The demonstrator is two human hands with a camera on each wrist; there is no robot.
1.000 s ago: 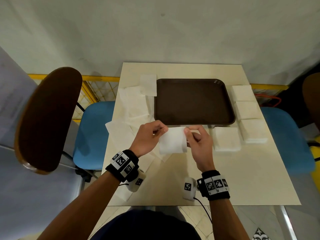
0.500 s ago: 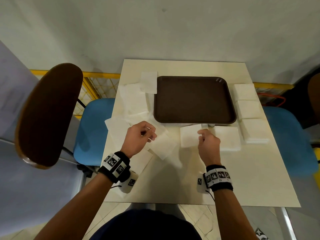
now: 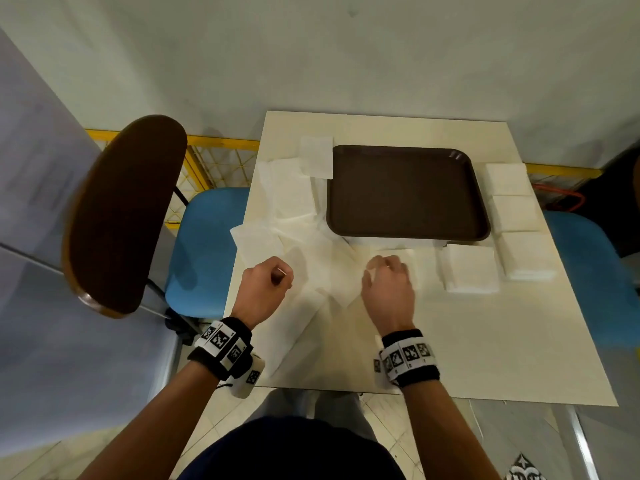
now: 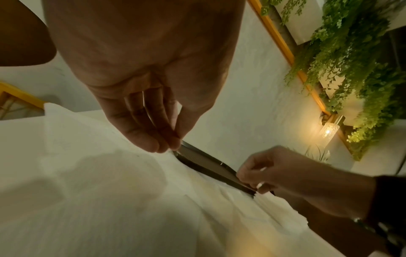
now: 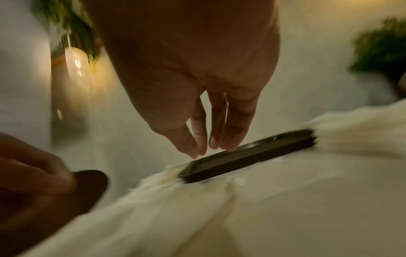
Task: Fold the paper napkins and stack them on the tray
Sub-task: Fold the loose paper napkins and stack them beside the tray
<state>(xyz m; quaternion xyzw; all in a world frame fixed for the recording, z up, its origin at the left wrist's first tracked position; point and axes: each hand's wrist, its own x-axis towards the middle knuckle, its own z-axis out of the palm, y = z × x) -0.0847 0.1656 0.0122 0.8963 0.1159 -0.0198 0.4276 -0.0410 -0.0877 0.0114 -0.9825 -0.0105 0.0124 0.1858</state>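
Note:
A dark brown tray (image 3: pixel 405 192) lies at the back of the table with nothing on it. Loose unfolded napkins (image 3: pixel 294 199) spread along its left side and down to my left hand (image 3: pixel 277 275). In the left wrist view its bunched fingertips (image 4: pixel 167 147) pinch a raised napkin edge. My right hand (image 3: pixel 384 271) hovers over a small folded napkin (image 3: pixel 398 252) just in front of the tray. In the blurred right wrist view its fingers (image 5: pixel 219 139) hang down with nothing between them. Several stacks of folded napkins (image 3: pixel 471 268) sit right of the tray.
The cream table (image 3: pixel 485 341) has bare surface at the front right. A brown chair back (image 3: pixel 121 213) and a blue seat (image 3: pixel 207 244) stand to the left. Another blue seat (image 3: pixel 588 265) is on the right. A wall is close behind.
A second ago both hands held one folded napkin between them. The right hand carried it right and let it go before the tray; the left hand went left to the loose napkins.

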